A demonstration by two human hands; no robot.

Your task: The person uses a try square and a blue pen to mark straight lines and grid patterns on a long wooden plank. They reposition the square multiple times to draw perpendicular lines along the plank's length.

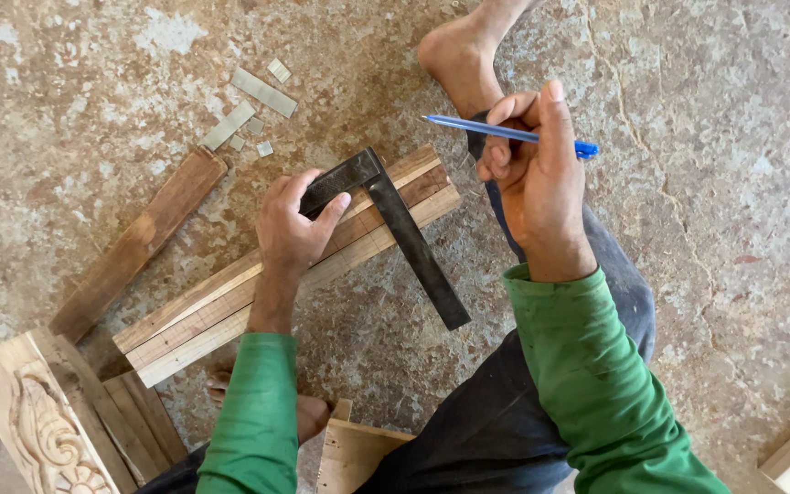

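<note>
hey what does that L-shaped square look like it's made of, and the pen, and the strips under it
The square looks like dark, dull metal: flat, thin and straight-edged. The pen in the right hand seems to be glossy blue plastic. The strips under the left hand are bare sawn wood, with visible grain and no finish.

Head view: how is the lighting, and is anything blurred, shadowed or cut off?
Head view: soft, even daylight, no glare; sharp on the left hand pressing the dark try square onto the wooden strips, and on the right hand with the blue pen; faint shadows beneath; the carved panel is cropped at the corner.
</note>
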